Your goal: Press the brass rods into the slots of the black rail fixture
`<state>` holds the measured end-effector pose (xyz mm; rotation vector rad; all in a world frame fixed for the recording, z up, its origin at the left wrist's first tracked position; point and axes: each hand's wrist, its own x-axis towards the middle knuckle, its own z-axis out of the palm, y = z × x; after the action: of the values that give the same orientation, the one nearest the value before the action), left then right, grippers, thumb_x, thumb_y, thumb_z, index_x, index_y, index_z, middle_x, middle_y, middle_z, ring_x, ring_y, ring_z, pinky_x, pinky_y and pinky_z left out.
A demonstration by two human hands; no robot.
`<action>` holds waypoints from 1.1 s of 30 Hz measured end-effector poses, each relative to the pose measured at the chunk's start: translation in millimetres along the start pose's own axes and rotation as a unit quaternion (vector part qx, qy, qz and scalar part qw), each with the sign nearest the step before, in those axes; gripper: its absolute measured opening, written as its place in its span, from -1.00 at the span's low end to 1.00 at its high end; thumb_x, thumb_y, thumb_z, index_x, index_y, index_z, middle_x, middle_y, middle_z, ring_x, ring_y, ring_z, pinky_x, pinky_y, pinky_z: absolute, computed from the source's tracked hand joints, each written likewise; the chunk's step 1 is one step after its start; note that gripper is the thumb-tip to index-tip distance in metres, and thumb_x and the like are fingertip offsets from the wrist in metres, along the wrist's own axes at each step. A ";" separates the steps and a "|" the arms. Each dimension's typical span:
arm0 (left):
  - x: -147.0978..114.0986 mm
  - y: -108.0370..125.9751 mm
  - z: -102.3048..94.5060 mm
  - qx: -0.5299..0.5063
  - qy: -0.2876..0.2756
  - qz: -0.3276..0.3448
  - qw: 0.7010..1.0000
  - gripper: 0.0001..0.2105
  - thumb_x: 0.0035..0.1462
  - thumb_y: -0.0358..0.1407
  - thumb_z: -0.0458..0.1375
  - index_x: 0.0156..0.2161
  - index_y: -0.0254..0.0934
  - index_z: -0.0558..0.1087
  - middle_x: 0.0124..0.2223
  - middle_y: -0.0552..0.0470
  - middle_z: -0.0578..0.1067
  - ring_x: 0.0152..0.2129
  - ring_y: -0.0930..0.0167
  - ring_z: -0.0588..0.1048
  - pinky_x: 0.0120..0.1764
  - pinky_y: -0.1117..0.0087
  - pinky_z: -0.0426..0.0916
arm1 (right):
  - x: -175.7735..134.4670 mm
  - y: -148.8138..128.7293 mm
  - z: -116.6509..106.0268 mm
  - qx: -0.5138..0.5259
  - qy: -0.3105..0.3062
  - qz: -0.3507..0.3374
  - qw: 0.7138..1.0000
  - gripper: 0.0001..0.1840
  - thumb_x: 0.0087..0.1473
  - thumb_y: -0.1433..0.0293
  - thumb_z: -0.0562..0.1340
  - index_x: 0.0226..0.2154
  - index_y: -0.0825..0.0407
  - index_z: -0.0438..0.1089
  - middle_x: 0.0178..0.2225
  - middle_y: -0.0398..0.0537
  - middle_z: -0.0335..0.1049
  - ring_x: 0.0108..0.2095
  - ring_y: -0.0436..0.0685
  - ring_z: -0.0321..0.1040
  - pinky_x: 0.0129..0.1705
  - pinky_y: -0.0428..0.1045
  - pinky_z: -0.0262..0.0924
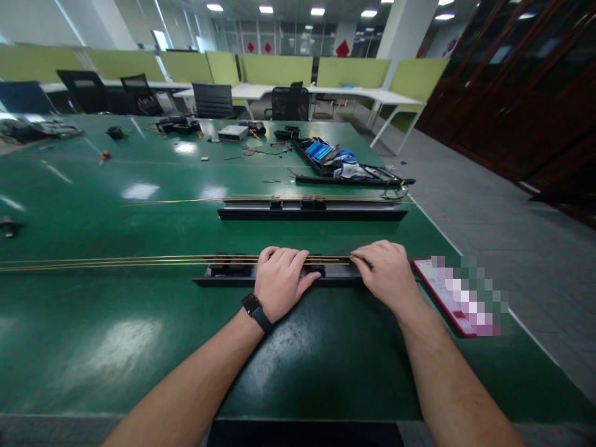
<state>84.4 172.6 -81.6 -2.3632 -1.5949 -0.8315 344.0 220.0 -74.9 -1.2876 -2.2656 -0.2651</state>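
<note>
A long black rail point(223, 279) lies across the green table point(116, 347) in front of me. Thin brass rods point(107, 261) run from the left onto the rail, passing over black clips point(230, 264). My left hand point(280, 281), with a dark watch at the wrist, rests palm down on the rail and rods, fingers curled over the far edge. My right hand point(388, 273) presses on the rail's right end, fingertips at the tips of the rods. Neither hand lifts anything.
A second black rail point(311, 213) with brass rods lies farther back. Beyond it sits a black tray point(326, 167) with blue parts and cables. A red-edged sheet point(447, 298) lies at my right by the table edge. Small tools and boxes are scattered at the far side, with office chairs behind.
</note>
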 end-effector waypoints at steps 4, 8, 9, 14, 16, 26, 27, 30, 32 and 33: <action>5.3 5.1 -5.2 0.016 -0.031 -0.011 0.999 -0.67 0.30 0.00 0.19 0.00 -0.19 0.49 -0.09 -0.07 0.61 -0.09 0.19 0.51 0.08 0.02 0.19 | 0.9 -3.2 1.8 0.007 0.001 -0.017 1.000 -0.79 0.33 0.32 0.18 -0.21 -0.06 0.56 -0.18 -0.11 0.63 -0.14 0.18 0.39 0.01 0.15 0.06; 11.6 9.3 -10.4 0.025 -0.060 -0.003 0.998 -0.71 0.27 -0.05 0.24 -0.04 -0.18 0.49 -0.09 -0.06 0.60 -0.08 0.19 0.51 0.11 0.01 0.17 | 1.2 -6.0 2.8 0.019 0.000 -0.010 1.000 -0.77 0.33 0.33 0.17 -0.22 -0.06 0.56 -0.19 -0.09 0.63 -0.14 0.18 0.39 0.01 0.14 0.06; 13.2 9.9 -11.1 0.025 -0.067 0.002 0.997 -0.73 0.27 -0.07 0.24 -0.05 -0.18 0.49 -0.09 -0.05 0.60 -0.08 0.20 0.51 0.11 0.02 0.17 | 1.4 -6.4 2.6 0.022 -0.001 -0.011 1.000 -0.77 0.33 0.33 0.16 -0.22 -0.06 0.56 -0.19 -0.09 0.63 -0.14 0.18 0.39 0.00 0.14 0.06; 20.1 11.6 -8.4 0.025 -0.085 0.026 0.996 -0.74 0.25 -0.06 0.27 -0.11 -0.19 0.48 -0.13 -0.03 0.60 -0.10 0.21 0.51 0.08 0.06 0.18 | 1.7 -8.2 2.5 0.023 -0.003 -0.019 1.000 -0.76 0.35 0.30 0.16 -0.22 -0.07 0.56 -0.19 -0.10 0.63 -0.15 0.17 0.38 -0.01 0.15 0.06; 21.6 12.6 -5.7 0.024 -0.085 0.030 0.996 -0.73 0.24 -0.05 0.27 -0.12 -0.19 0.48 -0.14 -0.03 0.60 -0.11 0.20 0.51 0.06 0.07 0.19 | 1.2 -8.1 2.9 0.022 -0.005 -0.017 1.000 -0.75 0.35 0.29 0.16 -0.22 -0.07 0.56 -0.19 -0.10 0.63 -0.16 0.17 0.38 -0.02 0.15 0.06; 21.7 17.6 -1.2 0.019 -0.083 0.028 0.996 -0.69 0.28 -0.03 0.23 -0.05 -0.20 0.48 -0.11 -0.03 0.60 -0.12 0.23 0.53 0.04 0.10 0.21 | 0.1 -3.5 0.9 -0.001 -0.013 0.011 1.000 -0.81 0.29 0.32 0.22 -0.25 -0.06 0.58 -0.21 -0.10 0.64 -0.17 0.19 0.42 -0.06 0.14 0.10; 21.8 17.9 -0.5 0.019 -0.083 0.029 0.996 -0.69 0.27 -0.03 0.23 -0.05 -0.20 0.48 -0.11 -0.02 0.60 -0.12 0.23 0.53 0.04 0.11 0.21 | 0.5 -4.4 1.4 0.002 -0.014 0.005 1.000 -0.79 0.31 0.32 0.21 -0.24 -0.06 0.58 -0.21 -0.11 0.64 -0.17 0.18 0.42 -0.07 0.14 0.10; 21.7 18.3 1.8 0.022 -0.082 0.029 0.996 -0.68 0.28 -0.03 0.23 -0.04 -0.21 0.47 -0.11 -0.03 0.60 -0.12 0.22 0.53 0.05 0.11 0.20 | 0.9 -4.6 2.1 0.013 -0.016 -0.008 1.000 -0.77 0.33 0.31 0.19 -0.20 -0.03 0.59 -0.18 -0.11 0.64 -0.17 0.16 0.43 -0.07 0.11 0.13; 21.1 18.2 2.5 0.022 -0.081 0.029 0.996 -0.67 0.29 -0.02 0.21 -0.02 -0.22 0.46 -0.10 -0.04 0.60 -0.11 0.22 0.53 0.05 0.11 0.21 | 0.1 -1.4 2.2 0.005 -0.012 0.004 1.000 -0.78 0.31 0.29 0.23 -0.16 -0.02 0.59 -0.18 -0.09 0.64 -0.16 0.18 0.44 -0.08 0.11 0.15; 20.7 18.1 2.5 0.022 -0.081 0.029 0.996 -0.67 0.30 -0.02 0.20 -0.01 -0.22 0.46 -0.10 -0.04 0.60 -0.10 0.22 0.53 0.05 0.12 0.21 | -0.4 0.7 2.6 -0.002 -0.010 0.013 1.000 -0.78 0.29 0.28 0.25 -0.15 -0.01 0.59 -0.18 -0.07 0.63 -0.15 0.19 0.44 -0.09 0.11 0.17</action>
<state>107.2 182.8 -69.7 -2.4894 -1.5759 -0.6007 344.0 221.1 -77.3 -1.3272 -2.2646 -0.2483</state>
